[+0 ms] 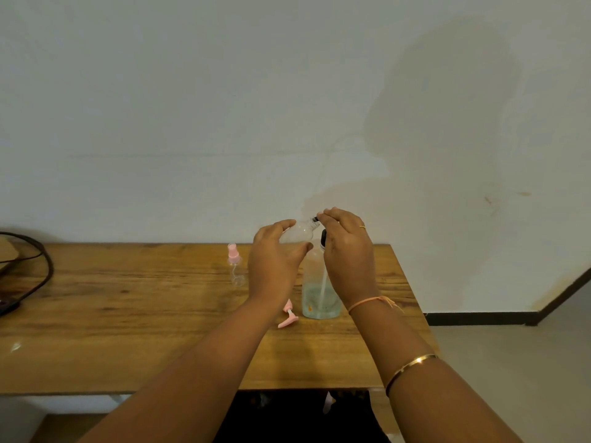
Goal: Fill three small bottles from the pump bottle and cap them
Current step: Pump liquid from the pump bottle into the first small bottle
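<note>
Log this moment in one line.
left hand: holds small bottle at nozzle | right hand: holds pump bottle top | pink cap: on table

Single head-worn view, set above the near edge of the table (pixel 128 314), facing forward and down toward the wall (pixel 224 91) behind it. Close range: the table fills the lower half. The wide lens appears to bow the table's edges.

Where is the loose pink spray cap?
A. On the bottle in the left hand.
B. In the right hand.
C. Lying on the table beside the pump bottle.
C: the pink spray cap lies on the table just left of the pump bottle, and the small bottle in the left hand has a bare neck.
</note>
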Demonstrator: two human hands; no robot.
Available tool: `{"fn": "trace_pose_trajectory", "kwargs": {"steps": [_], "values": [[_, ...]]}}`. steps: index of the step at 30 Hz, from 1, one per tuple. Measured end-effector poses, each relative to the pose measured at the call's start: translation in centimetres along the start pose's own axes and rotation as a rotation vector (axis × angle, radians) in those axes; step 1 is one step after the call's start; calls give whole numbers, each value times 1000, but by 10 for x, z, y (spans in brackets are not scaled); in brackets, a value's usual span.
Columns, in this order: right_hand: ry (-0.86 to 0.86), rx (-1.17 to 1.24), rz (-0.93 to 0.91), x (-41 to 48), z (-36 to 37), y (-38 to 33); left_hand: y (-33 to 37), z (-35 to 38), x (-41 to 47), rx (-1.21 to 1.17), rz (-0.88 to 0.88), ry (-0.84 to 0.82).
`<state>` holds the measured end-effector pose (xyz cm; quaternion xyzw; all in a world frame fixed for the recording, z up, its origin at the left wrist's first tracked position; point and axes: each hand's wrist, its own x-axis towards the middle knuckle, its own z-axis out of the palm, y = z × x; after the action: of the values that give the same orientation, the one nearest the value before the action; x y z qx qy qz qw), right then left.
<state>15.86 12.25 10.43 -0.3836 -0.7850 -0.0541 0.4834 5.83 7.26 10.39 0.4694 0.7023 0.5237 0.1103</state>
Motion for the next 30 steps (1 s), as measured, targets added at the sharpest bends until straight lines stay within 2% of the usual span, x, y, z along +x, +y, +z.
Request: {"fn": "trace_pose_trajectory", "kwargs": {"steps": [4, 10, 20, 30], "values": [[10, 8, 8, -1, 2, 1, 1, 0, 2, 25, 23, 12], [37, 10, 11, -3, 7, 4, -10, 2, 3, -33, -43, 56], [-79, -42, 39, 18, -3, 3, -12, -5, 7, -93, -12, 66], [-1, -32, 52, 2, 4, -3, -14, -8, 5, -172, -67, 65]]}}
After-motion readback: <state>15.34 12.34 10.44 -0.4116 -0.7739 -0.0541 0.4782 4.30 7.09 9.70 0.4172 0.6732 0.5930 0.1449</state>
